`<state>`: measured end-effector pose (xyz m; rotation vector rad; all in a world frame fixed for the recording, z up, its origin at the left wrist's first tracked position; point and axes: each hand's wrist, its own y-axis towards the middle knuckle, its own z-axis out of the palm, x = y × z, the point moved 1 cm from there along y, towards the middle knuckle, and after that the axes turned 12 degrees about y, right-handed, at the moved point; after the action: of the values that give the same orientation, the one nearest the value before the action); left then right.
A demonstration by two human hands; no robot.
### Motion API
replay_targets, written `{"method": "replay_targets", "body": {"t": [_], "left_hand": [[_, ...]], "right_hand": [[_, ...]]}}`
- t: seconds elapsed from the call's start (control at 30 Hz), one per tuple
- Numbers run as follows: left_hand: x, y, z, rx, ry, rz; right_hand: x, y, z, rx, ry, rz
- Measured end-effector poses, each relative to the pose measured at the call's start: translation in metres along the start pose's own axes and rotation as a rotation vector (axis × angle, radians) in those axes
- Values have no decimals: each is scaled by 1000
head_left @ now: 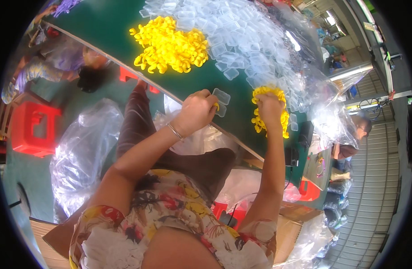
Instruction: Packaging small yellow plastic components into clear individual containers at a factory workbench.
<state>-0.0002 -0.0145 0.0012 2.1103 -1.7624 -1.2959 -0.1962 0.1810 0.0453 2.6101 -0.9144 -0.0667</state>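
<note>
My left hand [198, 112] is over the near edge of the green table [174, 83], its fingers closed on a small curved yellow plastic piece [216, 106]. Right beside its fingertips lie two small clear plastic boxes [222, 96]. Over on the right, my right hand [270, 109] reaches into a small pile of yellow pieces [259, 123]. Its fingers are bent together among them, and their tips are hidden, so what they grip cannot be made out.
A larger yellow heap [170, 47] sits farther left, against a big spread of clear boxes [242, 33]. A black device [292, 157] stands at the table's right end. Red stools [33, 130] and a plastic bag [87, 152] are on the floor. Other people are nearby.
</note>
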Motion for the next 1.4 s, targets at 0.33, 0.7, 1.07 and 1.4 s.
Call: {"method": "replay_targets", "body": {"t": [0.33,0.7,1.07,1.4], "left_hand": [[0,1,-9,79,92,50],[4,-2,-8,127,130,116],[4,-5,-10,133,107,147],[3,-8,-11,37,105,142]], "right_hand": [[2,17,2,121,-157,-67],[76,-14,1,286,974,163],[77,2,28,239,847,60],[106,-25,-4,97,848,-245]]}}
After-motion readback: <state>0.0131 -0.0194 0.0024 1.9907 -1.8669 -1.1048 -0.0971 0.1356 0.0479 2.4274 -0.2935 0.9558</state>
